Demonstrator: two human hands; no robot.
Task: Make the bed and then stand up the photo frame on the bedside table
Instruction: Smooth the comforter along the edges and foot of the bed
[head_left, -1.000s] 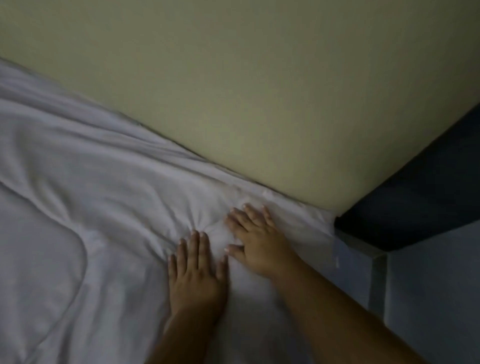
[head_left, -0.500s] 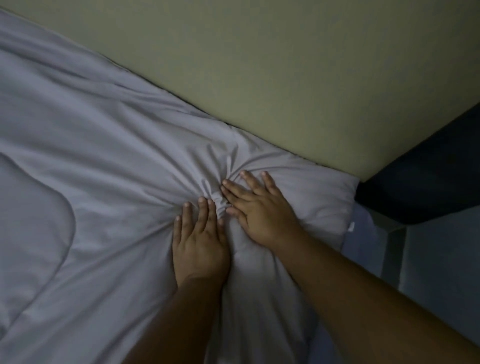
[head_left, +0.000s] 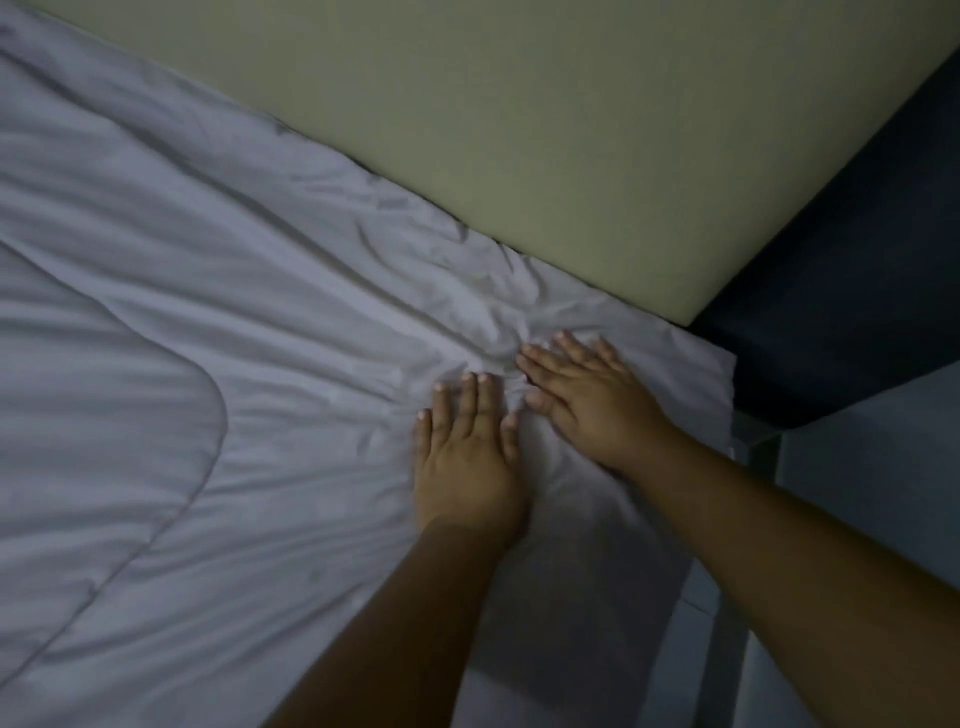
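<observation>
At the bed's far right corner: both hands flat on the white duvet (head_left: 260, 322).
Left hand (head_left: 467, 457): fingers spread, pressing.
Right hand (head_left: 592, 400): spread, nearer the bunched wrinkles (head_left: 493, 312) (just beyond the fingertips).
Photo frame: unseen.

- The bed (head_left: 696, 597) fills the left and middle of the view, its upper edge running against a pale wall, its near corner at the right.
- A white duvet (head_left: 234, 322) lies spread over it, stitched with a curved quilting seam at the left.
- The cloth is fairly flat at the left but gathers into radiating creases and a bunched knot toward the right corner.
- The duvet's right edge ends at the bed's side.
</observation>
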